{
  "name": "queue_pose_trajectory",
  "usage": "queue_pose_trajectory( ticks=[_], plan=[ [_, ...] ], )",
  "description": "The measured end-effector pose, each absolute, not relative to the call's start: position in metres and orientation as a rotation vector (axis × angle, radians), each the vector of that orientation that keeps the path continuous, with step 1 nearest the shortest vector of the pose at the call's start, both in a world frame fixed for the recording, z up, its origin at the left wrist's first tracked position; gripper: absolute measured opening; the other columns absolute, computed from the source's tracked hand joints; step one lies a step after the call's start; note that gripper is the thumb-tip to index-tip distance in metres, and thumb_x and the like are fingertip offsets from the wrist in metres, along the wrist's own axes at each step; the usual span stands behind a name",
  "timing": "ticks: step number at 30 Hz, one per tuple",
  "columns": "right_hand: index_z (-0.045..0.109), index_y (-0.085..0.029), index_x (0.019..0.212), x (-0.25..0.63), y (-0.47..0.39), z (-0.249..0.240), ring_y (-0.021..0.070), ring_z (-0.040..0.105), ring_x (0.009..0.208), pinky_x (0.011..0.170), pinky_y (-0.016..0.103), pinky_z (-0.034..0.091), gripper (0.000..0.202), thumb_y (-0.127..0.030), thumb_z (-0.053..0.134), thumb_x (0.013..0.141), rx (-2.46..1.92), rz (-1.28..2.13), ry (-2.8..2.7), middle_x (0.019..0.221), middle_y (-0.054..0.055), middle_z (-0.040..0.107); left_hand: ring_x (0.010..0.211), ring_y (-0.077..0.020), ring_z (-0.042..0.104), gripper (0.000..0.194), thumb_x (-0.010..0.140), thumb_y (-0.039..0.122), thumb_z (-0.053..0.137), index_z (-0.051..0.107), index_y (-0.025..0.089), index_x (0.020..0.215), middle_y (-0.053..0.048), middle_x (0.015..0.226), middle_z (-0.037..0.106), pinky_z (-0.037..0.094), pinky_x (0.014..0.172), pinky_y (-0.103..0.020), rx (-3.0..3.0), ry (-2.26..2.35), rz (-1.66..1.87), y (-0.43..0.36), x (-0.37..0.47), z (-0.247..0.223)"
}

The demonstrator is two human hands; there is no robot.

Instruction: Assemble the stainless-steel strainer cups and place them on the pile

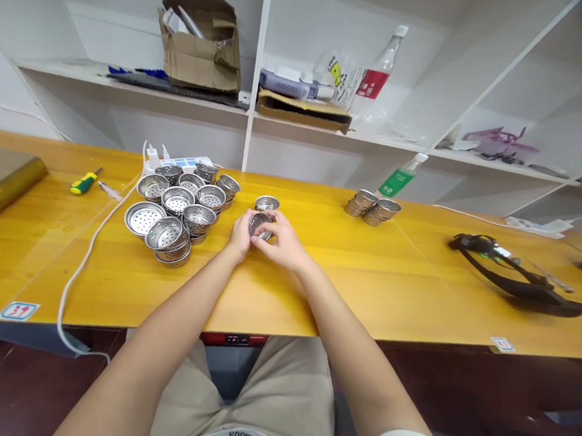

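Between my two hands is a small perforated metal cup [259, 225], tilted so its inside shows. My left hand [242, 233] holds its left side, its fingers partly hidden behind the cup. My right hand [280, 240] grips the right side, thumb and fingers at the rim. Just behind stands another metal cup [267, 204] on the yellow table [345, 274]. To the left is a cluster of several such cups [177, 201], some of them stacked. Two short stacks [363, 201] of cups stand side by side farther right.
A white cable [88, 249] crosses the table at the left, near a green-yellow screwdriver [84, 183]. A green-labelled bottle [398, 178] is behind the right stacks. A black strapped device [514, 275] lies at the right. Shelves [304, 121] rise behind.
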State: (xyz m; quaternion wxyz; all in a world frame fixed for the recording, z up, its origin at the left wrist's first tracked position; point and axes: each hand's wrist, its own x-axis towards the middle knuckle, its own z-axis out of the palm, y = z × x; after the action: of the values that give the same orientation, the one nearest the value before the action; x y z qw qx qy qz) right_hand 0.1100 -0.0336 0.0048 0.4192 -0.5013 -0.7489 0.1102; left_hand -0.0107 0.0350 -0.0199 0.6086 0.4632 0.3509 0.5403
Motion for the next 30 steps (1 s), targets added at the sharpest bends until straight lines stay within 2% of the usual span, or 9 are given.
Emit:
queue_pose_trajectory(
  ticks=[6, 9, 12, 14, 21, 26, 30],
  plan=[
    [0.071, -0.023, 0.081, 0.113, -0.026, 0.002, 0.0318, 0.051, 0.139, 0.119, 0.050, 0.039, 0.013, -0.036, 0.074, 0.082, -1.267, 0.350, -1.831, 0.134, 0.013, 0.058, 0.079, -0.0146, 0.069, 0.039, 0.099, 0.042, 0.048, 0.073, 0.014, 0.087, -0.006, 0.085, 0.077, 0.054, 0.078, -0.022, 1.023, 0.768, 1.186, 0.037, -0.007, -0.012],
    [0.070, -0.023, 0.079, 0.114, -0.024, 0.003, 0.0310, 0.054, 0.137, 0.117, 0.049, 0.040, 0.017, -0.039, 0.074, 0.084, -1.274, 0.386, -1.795, 0.133, 0.013, 0.060, 0.061, -0.0121, 0.064, 0.040, 0.101, 0.044, 0.048, 0.072, 0.015, 0.087, -0.003, 0.071, 0.071, 0.051, 0.063, -0.020, 1.014, 0.788, 1.138, 0.039, -0.007, -0.011],
    [0.066, -0.023, 0.072, 0.113, -0.023, 0.003, 0.0301, 0.058, 0.132, 0.115, 0.047, 0.042, 0.025, -0.044, 0.073, 0.085, -1.299, 0.384, -1.725, 0.129, 0.013, 0.064, 0.042, -0.0101, 0.050, 0.043, 0.102, 0.049, 0.046, 0.071, 0.016, 0.092, 0.001, 0.057, 0.060, 0.039, 0.043, -0.021, 1.034, 0.760, 1.044, 0.040, -0.008, -0.013],
    [0.063, -0.023, 0.068, 0.112, -0.022, 0.002, 0.0296, 0.059, 0.129, 0.113, 0.046, 0.043, 0.030, -0.045, 0.072, 0.086, -1.312, 0.368, -1.683, 0.127, 0.013, 0.065, 0.037, -0.0103, 0.047, 0.044, 0.102, 0.051, 0.046, 0.070, 0.015, 0.095, 0.001, 0.054, 0.057, 0.032, 0.038, -0.021, 1.032, 0.750, 1.021, 0.042, -0.008, -0.016],
    [0.058, -0.023, 0.062, 0.111, -0.020, -0.001, 0.0281, 0.064, 0.119, 0.108, 0.044, 0.047, 0.035, -0.043, 0.071, 0.088, -1.319, 0.320, -1.625, 0.120, 0.012, 0.068, 0.040, -0.0114, 0.051, 0.045, 0.100, 0.054, 0.052, 0.070, 0.013, 0.097, 0.000, 0.057, 0.061, 0.033, 0.038, -0.021, 1.029, 0.740, 1.022, 0.043, -0.006, -0.019],
    [0.057, -0.023, 0.062, 0.110, -0.022, -0.004, 0.0265, 0.066, 0.112, 0.104, 0.043, 0.049, 0.034, -0.041, 0.069, 0.088, -1.308, 0.320, -1.594, 0.120, 0.011, 0.069, 0.043, -0.0119, 0.053, 0.042, 0.100, 0.048, 0.051, 0.072, 0.013, 0.093, -0.001, 0.059, 0.061, 0.036, 0.039, -0.022, 1.078, 0.801, 1.077, 0.038, -0.004, -0.016],
    [0.055, -0.023, 0.061, 0.111, -0.021, -0.008, 0.0259, 0.067, 0.111, 0.102, 0.043, 0.050, 0.036, -0.041, 0.067, 0.090, -1.270, 0.304, -1.558, 0.118, 0.012, 0.070, 0.052, -0.0109, 0.057, 0.035, 0.099, 0.043, 0.054, 0.071, 0.014, 0.088, -0.001, 0.068, 0.065, 0.043, 0.047, -0.020, 1.151, 0.797, 1.170, 0.037, 0.000, -0.018]
  ],
)
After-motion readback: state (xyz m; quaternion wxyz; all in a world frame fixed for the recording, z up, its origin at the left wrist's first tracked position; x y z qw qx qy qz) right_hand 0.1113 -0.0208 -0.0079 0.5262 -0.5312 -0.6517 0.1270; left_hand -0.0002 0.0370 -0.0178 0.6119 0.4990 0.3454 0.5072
